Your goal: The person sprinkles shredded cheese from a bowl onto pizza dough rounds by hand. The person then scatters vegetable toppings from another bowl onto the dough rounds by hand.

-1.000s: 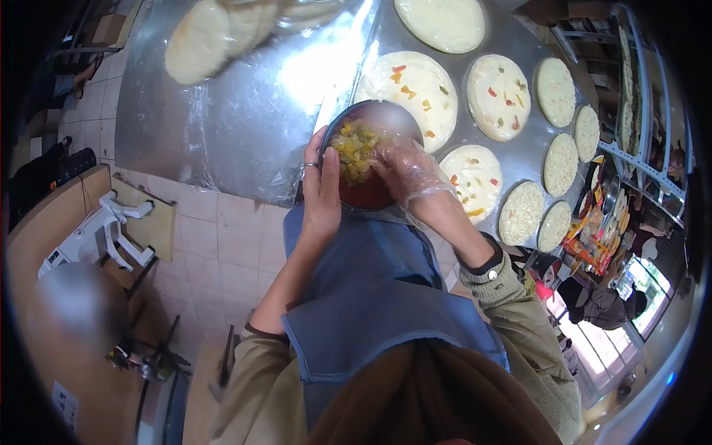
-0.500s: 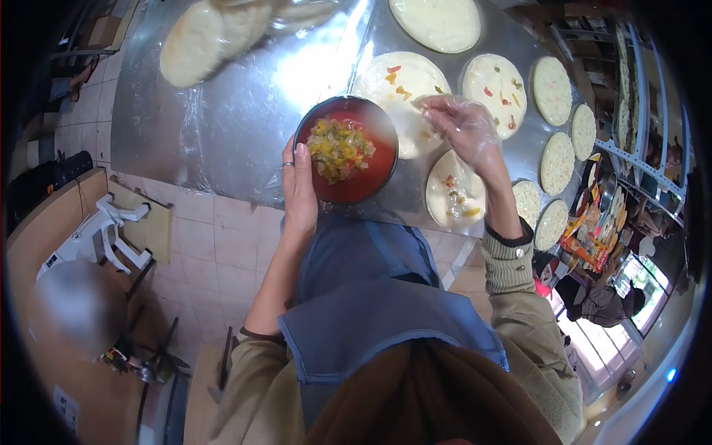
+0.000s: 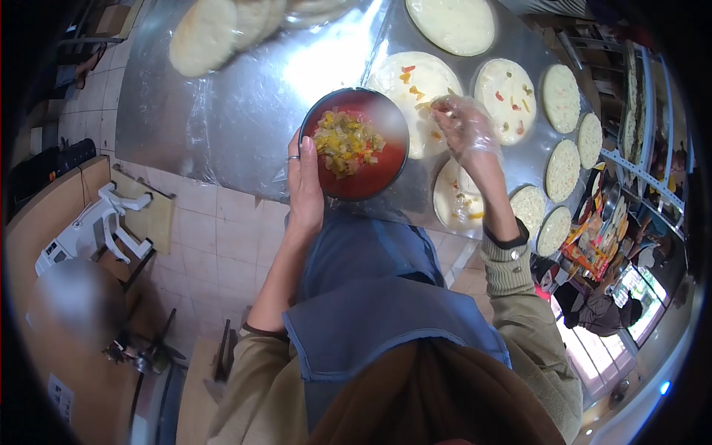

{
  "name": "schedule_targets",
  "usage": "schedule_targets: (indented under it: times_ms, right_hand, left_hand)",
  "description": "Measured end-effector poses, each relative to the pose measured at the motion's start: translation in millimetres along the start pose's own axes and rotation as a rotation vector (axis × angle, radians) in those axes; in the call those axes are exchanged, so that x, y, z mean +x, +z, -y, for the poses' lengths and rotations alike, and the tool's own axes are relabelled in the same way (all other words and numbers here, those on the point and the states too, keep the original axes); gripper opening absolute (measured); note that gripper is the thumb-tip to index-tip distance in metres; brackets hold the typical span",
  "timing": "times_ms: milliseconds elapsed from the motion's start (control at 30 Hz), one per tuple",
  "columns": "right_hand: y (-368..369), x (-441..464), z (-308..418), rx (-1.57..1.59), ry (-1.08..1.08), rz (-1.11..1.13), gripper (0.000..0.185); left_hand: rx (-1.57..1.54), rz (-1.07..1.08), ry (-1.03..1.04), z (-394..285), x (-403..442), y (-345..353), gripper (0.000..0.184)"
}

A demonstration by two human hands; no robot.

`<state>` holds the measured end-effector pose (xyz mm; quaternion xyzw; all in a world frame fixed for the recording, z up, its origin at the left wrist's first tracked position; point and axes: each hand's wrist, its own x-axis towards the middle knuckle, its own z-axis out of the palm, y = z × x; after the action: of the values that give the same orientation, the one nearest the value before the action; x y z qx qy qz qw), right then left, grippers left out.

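Note:
My left hand [image 3: 305,178], with a ring, holds a dark-rimmed bowl [image 3: 386,167] by its left side. Chopped vegetables [image 3: 345,141] in yellow, green and red lie in its red inside. Above a large round dough base [image 3: 400,74] hovers my right hand [image 3: 467,130] in a clear plastic glove, its fingers pinched together on something too small to make out. Orange and red pieces are scattered on that base. A second topped base [image 3: 504,100] is just to the right, and a third [image 3: 449,204] lies partly under my right wrist.
Several more round bases stand on the metal table [image 3: 245,119], including a plain one [image 3: 452,26] at the top and speckled ones [image 3: 561,96] at the right. Flatbreads [image 3: 204,37] lie at the upper left. A white stool [image 3: 111,215] is at left, a person [image 3: 601,311] at far right.
My right hand has left the bowl and moved up and right over the large base. The bowl, in my left hand, is a little farther from my body than a second ago.

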<state>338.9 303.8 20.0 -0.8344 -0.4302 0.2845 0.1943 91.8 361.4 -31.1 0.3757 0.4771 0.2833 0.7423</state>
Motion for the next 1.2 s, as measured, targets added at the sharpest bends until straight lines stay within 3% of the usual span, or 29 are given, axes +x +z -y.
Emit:
schedule_targets:
  times_ms: [200,233,300,400,500,600,733,833,1133,1200]
  right_hand:
    - [6.6,-25.4,40.3,0.362,-0.191,0.104,0.018]
    - [6.7,-26.3,53.9,0.176,-0.204,0.163,0.018]
    - [38.2,-25.6,48.8,0.017,-0.495,0.044,0.02]
    - [46.7,-35.3,61.5,0.033,-0.408,0.097,0.022]
    - [49.8,-24.3,40.8,0.083,-0.475,0.041,0.021]
    - [15.4,-21.9,58.1,0.311,-0.025,0.333,0.018]
    - [11.4,-14.8,39.3,0.839,0.095,0.462,0.013]
    - [4.4,-11.1,40.2,0.862,0.211,0.472,0.017]
    - [-14.5,-5.5,32.8,0.982,0.244,0.433,0.017]
    - [-5.0,-8.3,30.6,0.674,0.095,0.435,0.016]
  left_hand:
    - [0.001,0.025,0.005,-3.4,-1.8,12.5,0.056]
    - [-0.008,0.023,-0.001,-4.0,-2.7,16.2,0.056]
    - [-0.035,0.061,-0.011,-3.6,-4.0,22.5,0.056]
    - [-0.005,0.096,-0.001,-0.1,-4.6,25.2,0.056]
    - [-0.039,0.083,-0.016,5.5,-3.1,21.4,0.056]
    - [-0.087,0.071,-0.031,2.1,-3.0,20.6,0.056]
    - [-0.047,0.064,0.013,1.7,1.9,18.7,0.056]
    - [-0.05,0.055,0.0,-1.6,3.0,21.9,0.055]
    - [-0.032,0.067,-0.033,-3.7,9.2,25.8,0.054]
    - [-0.016,0.069,-0.029,-1.5,10.3,26.1,0.053]
